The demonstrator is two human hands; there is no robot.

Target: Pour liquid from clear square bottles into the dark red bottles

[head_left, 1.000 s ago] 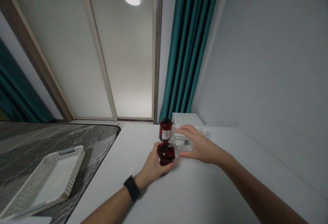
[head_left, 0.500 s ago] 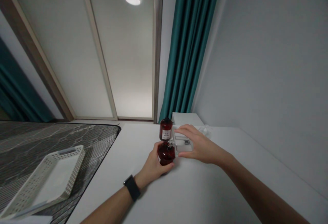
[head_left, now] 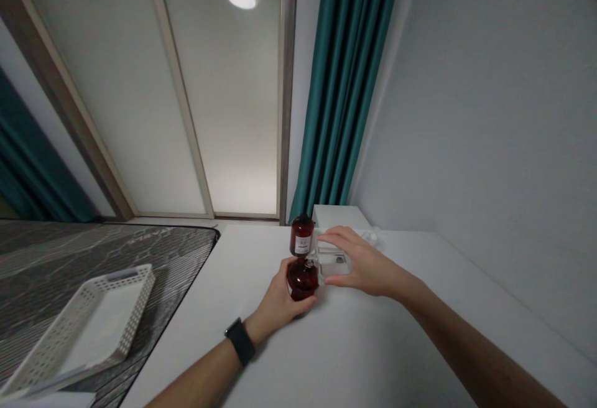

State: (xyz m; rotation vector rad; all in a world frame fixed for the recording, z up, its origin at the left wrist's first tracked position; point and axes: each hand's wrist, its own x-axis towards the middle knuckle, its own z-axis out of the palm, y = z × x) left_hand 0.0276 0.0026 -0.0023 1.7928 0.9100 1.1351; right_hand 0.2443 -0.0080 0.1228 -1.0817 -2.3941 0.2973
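My left hand, with a dark watch on the wrist, is wrapped round a dark red glass bottle standing on the white table. The bottle's neck shows no cap. In my right hand is a clear square bottle, tipped over so its mouth lies at the red bottle's neck. Whether liquid is flowing I cannot tell. Just behind the held bottle stands a second dark red bottle with a white label and a black top.
Crumpled clear plastic lies behind my right hand. At the table's far edge is a white box-like piece. A white perforated basket sits to the left on a grey patterned surface. A wall rises on the right.
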